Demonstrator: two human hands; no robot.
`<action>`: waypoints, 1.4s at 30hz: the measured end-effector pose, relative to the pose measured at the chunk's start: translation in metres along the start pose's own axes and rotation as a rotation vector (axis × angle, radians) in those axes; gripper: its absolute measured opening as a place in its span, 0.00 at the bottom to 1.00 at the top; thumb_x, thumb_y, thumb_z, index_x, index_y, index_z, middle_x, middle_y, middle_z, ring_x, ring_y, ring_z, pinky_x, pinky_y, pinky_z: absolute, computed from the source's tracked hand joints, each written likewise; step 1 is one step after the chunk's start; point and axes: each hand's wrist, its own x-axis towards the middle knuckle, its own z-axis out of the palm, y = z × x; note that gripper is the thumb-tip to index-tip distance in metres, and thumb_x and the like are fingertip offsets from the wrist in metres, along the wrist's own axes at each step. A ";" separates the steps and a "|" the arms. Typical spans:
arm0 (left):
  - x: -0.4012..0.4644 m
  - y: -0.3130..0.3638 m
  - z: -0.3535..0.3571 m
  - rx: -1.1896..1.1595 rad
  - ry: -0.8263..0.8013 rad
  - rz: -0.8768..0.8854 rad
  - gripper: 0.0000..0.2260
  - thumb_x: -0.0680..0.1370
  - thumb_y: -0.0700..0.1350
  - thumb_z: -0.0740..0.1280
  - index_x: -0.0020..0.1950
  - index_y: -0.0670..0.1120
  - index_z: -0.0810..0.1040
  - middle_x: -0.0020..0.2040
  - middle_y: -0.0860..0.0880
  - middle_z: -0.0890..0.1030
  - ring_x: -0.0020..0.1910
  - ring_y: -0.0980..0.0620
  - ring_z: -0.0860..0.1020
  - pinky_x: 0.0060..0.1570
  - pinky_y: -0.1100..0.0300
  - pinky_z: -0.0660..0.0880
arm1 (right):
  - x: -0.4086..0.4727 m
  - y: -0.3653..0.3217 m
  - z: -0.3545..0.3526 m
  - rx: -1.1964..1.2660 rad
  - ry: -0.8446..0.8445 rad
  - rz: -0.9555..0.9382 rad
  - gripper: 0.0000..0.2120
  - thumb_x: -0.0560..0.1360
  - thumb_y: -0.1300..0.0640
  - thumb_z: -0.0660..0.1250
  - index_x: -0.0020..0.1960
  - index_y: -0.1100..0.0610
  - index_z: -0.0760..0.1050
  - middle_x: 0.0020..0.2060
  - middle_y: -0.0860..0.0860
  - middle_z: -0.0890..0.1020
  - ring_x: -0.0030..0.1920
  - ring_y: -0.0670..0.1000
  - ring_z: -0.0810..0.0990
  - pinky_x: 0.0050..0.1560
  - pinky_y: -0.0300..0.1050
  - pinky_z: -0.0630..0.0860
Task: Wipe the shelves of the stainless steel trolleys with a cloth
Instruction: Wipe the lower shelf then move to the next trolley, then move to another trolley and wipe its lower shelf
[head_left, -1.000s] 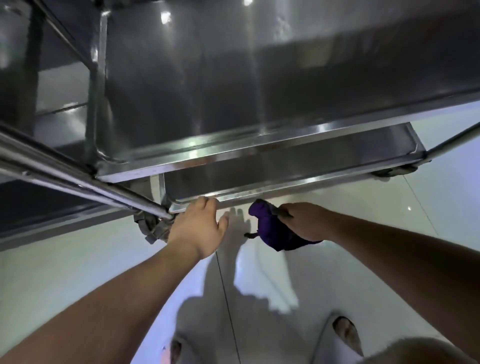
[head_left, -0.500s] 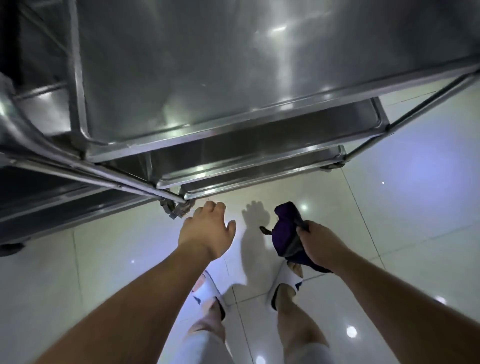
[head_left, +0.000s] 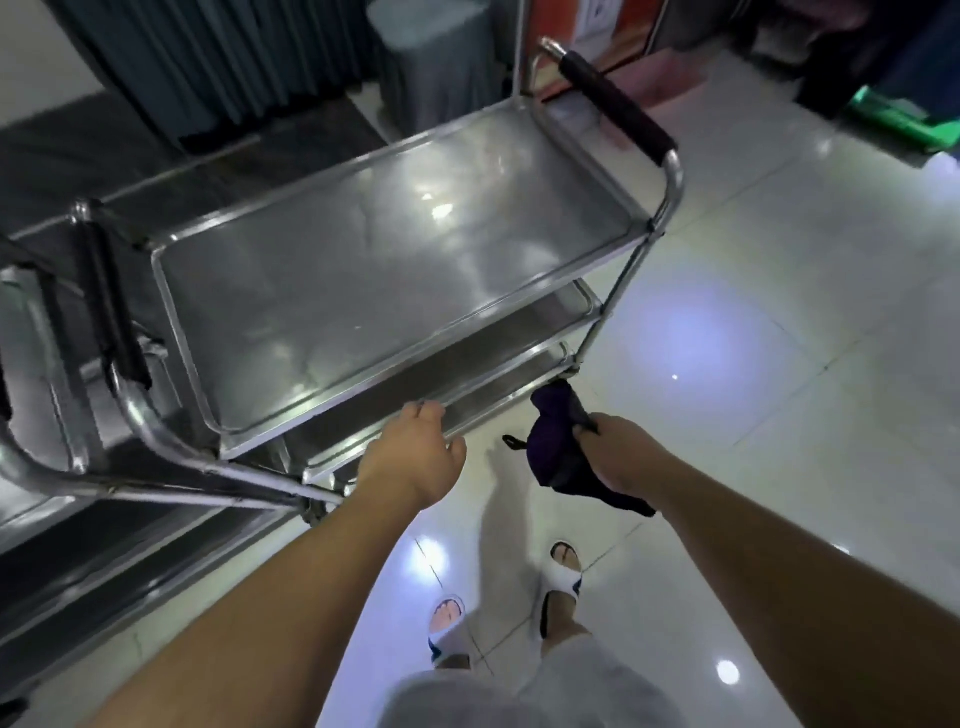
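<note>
- Feet in white slippers stand on the glossy tile floor, nearest the camera.
- Right hand: fingers curled tight round a dark purple cloth, which hangs bunched from the fist, clear of the floor and just beside the trolley's near right corner.
- Left hand: palm down, fingers loosely bent, holding nothing; the fingertips lie at the near rim of the top shelf, though contact cannot be confirmed.
- Trolley: stainless steel, three shelves stacked; the top shelf is bare and reflects ceiling lights.
- Handle: dark grip on a steel tube at the trolley's far right end.
- Second trolley: just beside the first on the left, with a similar dark-gripped handle.
- Background: grey pleated drapes; an orange-and-white sign at the top edge, its writing too blurred to read.
</note>
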 end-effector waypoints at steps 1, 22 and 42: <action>0.001 0.011 -0.005 0.007 -0.002 0.015 0.25 0.84 0.56 0.60 0.78 0.47 0.65 0.75 0.45 0.69 0.71 0.40 0.73 0.65 0.47 0.72 | -0.007 0.001 -0.009 -0.014 0.016 -0.009 0.14 0.85 0.50 0.52 0.52 0.52 0.75 0.45 0.50 0.81 0.45 0.48 0.78 0.43 0.47 0.70; 0.098 0.429 0.006 -0.033 -0.038 0.300 0.25 0.81 0.56 0.64 0.76 0.51 0.69 0.73 0.47 0.72 0.69 0.45 0.75 0.65 0.49 0.73 | -0.026 0.261 -0.321 0.420 0.294 0.145 0.13 0.84 0.50 0.54 0.55 0.49 0.77 0.47 0.47 0.82 0.46 0.47 0.80 0.41 0.42 0.71; 0.443 0.662 -0.142 0.131 -0.025 0.443 0.24 0.84 0.56 0.61 0.78 0.51 0.65 0.75 0.48 0.69 0.68 0.43 0.73 0.60 0.49 0.74 | 0.238 0.271 -0.608 0.480 0.417 0.206 0.11 0.81 0.49 0.57 0.48 0.49 0.78 0.44 0.49 0.84 0.48 0.52 0.82 0.50 0.47 0.76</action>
